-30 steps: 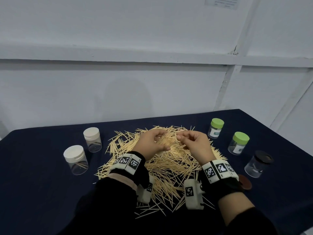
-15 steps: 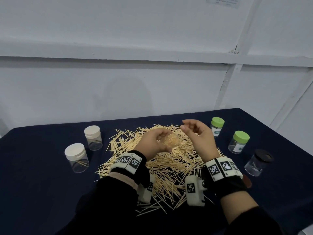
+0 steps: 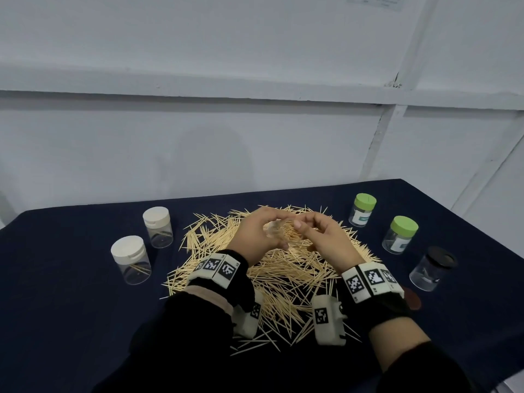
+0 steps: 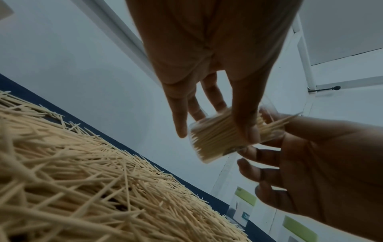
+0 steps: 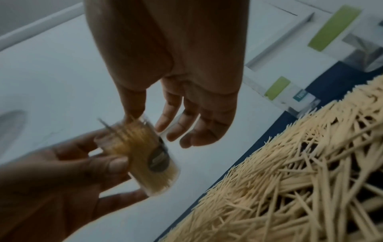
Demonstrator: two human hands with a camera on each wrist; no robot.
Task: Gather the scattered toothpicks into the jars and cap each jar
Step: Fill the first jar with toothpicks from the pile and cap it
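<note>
jar: your left hand (image 3: 256, 236) grips jar (image 4: 215, 137), tilted, packed with toothpicks (image 4: 209, 138)
right hand (image 3: 320, 236): fingers loosely spread at jar's mouth

I can read almost nothing. A green-lidded jar (image 4: 244, 211) at the lower right of my left wrist view carries a teal label starting with "T"; the rest is cut off. A paper sheet (image 3: 374, 1) at the top right of the head view has print too small to read. My wristbands (image 3: 215, 266) bear only black-and-white square codes.
</note>
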